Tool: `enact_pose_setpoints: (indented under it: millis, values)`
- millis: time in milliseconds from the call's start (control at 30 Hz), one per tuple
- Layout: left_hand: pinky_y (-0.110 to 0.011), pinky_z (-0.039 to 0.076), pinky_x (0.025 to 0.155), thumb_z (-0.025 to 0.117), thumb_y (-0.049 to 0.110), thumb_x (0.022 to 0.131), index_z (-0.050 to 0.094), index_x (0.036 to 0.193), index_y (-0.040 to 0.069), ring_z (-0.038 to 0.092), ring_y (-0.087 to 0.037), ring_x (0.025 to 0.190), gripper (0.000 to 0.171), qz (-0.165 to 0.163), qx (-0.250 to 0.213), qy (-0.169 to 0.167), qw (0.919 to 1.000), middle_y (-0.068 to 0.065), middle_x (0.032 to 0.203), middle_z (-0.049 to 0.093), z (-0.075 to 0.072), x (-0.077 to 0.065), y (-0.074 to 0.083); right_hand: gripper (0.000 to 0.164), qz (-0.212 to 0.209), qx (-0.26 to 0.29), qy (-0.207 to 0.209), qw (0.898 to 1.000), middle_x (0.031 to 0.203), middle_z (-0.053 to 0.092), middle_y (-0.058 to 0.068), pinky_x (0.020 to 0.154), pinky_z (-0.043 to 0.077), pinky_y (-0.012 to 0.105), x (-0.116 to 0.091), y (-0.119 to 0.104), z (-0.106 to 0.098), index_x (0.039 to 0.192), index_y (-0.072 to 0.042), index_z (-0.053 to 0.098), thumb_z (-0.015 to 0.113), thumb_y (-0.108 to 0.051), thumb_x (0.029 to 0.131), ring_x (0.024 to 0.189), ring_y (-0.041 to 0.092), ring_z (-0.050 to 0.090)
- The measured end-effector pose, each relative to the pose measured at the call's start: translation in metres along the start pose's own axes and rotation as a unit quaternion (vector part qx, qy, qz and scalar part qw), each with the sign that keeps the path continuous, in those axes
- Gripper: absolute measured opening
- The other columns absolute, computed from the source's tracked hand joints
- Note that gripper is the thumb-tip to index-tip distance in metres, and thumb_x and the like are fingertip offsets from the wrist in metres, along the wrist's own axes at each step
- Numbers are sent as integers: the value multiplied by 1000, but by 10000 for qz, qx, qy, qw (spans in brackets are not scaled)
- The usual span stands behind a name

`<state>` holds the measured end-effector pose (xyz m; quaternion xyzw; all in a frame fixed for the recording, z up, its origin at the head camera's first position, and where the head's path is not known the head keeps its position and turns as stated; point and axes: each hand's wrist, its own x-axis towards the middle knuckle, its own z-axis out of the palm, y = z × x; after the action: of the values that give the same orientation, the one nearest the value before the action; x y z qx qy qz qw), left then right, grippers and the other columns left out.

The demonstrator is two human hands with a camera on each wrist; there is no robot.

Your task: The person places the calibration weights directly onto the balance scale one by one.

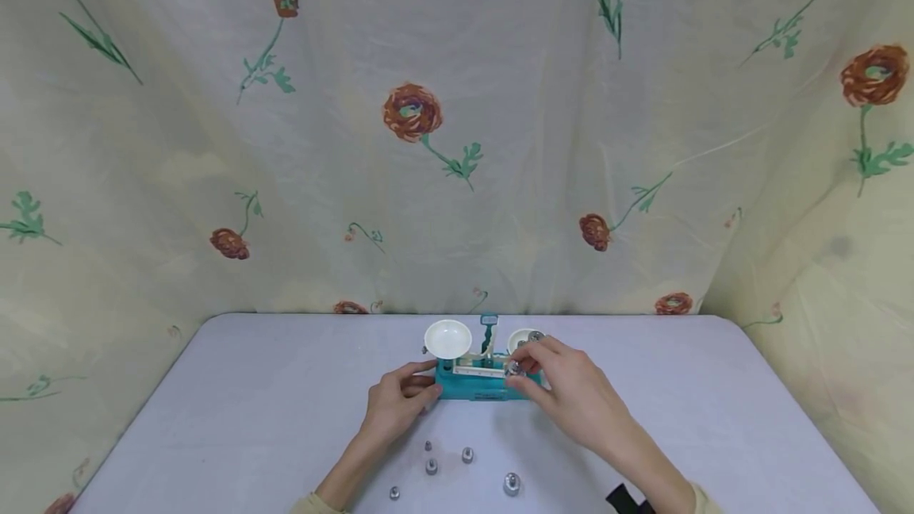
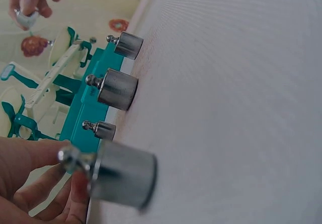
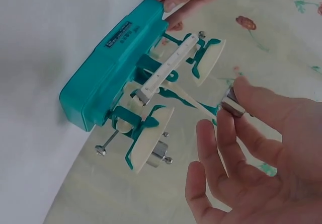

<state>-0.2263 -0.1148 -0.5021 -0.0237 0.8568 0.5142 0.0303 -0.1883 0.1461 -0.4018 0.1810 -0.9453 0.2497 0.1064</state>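
Observation:
A teal balance scale (image 1: 489,389) with two white pans stands toward the back of the table. My left hand (image 1: 401,401) grips the left end of its base, thumb at the front corner and fingers behind. Between thumb and fingertips, my right hand (image 3: 251,148) pinches a silver weight (image 3: 233,103) with a knob, held just in front of the right pan (image 3: 151,138). Other weights (image 3: 158,154) rest on that pan, partly covered by the right hand in the head view. The left pan (image 1: 447,339) holds nothing.
Several knobbed metal weights of different sizes stand on the table in front of the scale, the largest weight (image 1: 512,484) to the right. A black object (image 1: 628,500) shows by the right forearm. Behind the white table (image 1: 286,387) hangs a flowered curtain (image 1: 500,236).

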Motion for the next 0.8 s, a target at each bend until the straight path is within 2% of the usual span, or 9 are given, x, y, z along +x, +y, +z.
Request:
enact_pose_setpoints:
  millis: [133,433,800]
  values:
    - [-26,62,69,79,19,98,71,141,16,74,-11,86,44,-6,6,1,10000,-13,120,80,0,0,1,21,30,-81,219,9997,100,74,-4,78,60,31,3,4,0,111,-18,76,84,-28,94,94,14,73]
    - [-26,63,70,79,19,98,71,141,16,74,-11,87,44,-26,-14,-1,10000,-13,120,80,0,-1,1,25,124,-256,622,9977,94,75,-2,78,59,34,9,18,3,107,-16,77,89,-29,90,89,17,72]
    - [-27,64,72,79,19,98,71,141,17,74,-12,88,45,-125,30,17,9999,-12,120,80,0,0,2,27,265,-347,691,9967,92,77,-1,75,50,31,14,28,5,108,-14,78,91,-27,88,85,12,67]
